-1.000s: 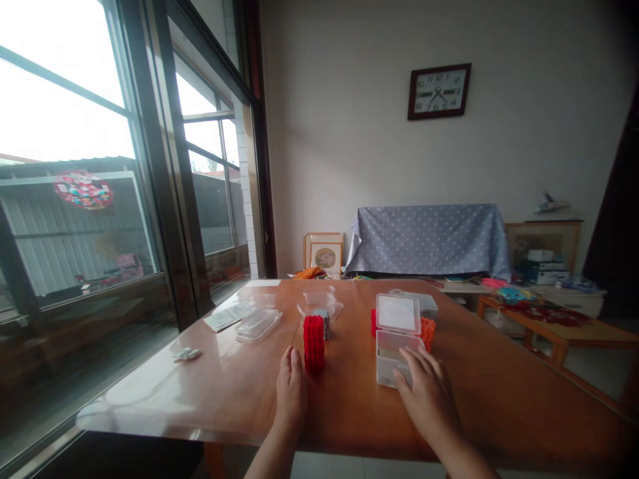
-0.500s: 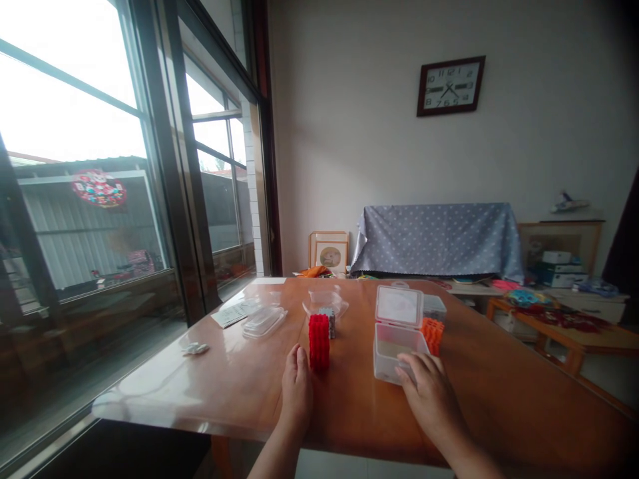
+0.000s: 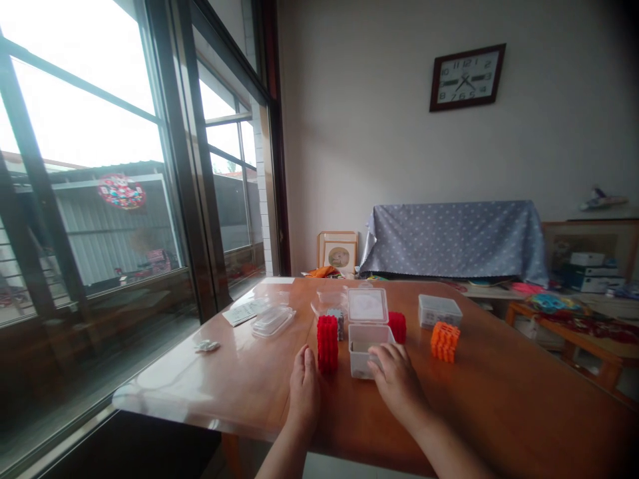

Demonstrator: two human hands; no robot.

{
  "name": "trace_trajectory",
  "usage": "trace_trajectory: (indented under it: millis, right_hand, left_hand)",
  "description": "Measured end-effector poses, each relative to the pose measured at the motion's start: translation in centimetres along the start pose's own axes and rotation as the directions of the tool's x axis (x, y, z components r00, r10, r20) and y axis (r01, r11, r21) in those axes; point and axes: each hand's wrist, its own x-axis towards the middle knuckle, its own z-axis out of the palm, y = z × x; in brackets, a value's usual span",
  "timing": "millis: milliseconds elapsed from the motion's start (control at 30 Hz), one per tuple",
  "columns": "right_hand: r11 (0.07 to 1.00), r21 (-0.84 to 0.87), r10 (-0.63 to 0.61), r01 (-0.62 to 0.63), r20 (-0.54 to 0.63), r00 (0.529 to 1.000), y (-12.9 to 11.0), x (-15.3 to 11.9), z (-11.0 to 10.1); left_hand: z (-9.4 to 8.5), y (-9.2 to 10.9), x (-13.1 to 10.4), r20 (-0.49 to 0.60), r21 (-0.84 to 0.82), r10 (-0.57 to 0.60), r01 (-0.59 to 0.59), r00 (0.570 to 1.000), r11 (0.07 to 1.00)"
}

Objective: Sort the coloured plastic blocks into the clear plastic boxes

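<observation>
While right hand (image 3: 398, 379) pinches clear box (image 3: 359, 366) | left hand (image 3: 303, 387) flat, empty, beside red block (image 3: 327, 343)

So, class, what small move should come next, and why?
Probably the right hand should ease the open clear box left toward the front red block: it is at the box's right side, a narrow gap separates box and block, and the left hand, on the block's left, could act as a stop.

Your 1 clear plastic box (image 3: 358, 364): upright, hinged lid (image 3: 368, 307) raised, right of your frame's lower centre | your 1 bright-red, bumpy-sided block (image 3: 327, 344): standing tall, just left of the box, near lower centre
</observation>
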Motion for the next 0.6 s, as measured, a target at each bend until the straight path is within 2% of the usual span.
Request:
trace_trajectory:
  millis: [167, 300, 467, 533, 600]
  right_hand:
    - [1.000, -0.006, -0.011, 0.011, -0.001, 1.000, 0.7, -0.3, 1.6]
    - [1.000, -0.020, -0.018, 0.017, -0.029, 0.999, 0.9, -0.5, 2.0]
    - [1.000, -0.018, -0.016, 0.015, -0.059, 0.998, 0.5, -0.4, 0.6]
    - [0.999, 0.030, 0.034, -0.030, -0.121, 0.992, 0.9, -0.1, -0.3]
    - [0.985, 0.132, 0.138, -0.113, -0.192, 0.972, 1.9, 0.5, -0.9]
  left_hand:
    - [0.1, -0.1, 0.1, 0.019, -0.011, -0.008, 0.009, 1.000, 1.000]
    - [0.0, 0.1, 0.1, 0.037, 0.020, -0.002, 0.002, 0.999, 1.000]
    - [-0.1, 0.3, 0.2, 0.051, 0.079, 0.010, -0.014, 0.999, 0.997]
    - [-0.2, 0.3, 0.2, 0.055, 0.083, 0.000, -0.004, 0.998, 0.997]
    - [-0.2, 0.4, 0.2, 0.065, 0.070, -0.012, 0.008, 0.998, 0.998]
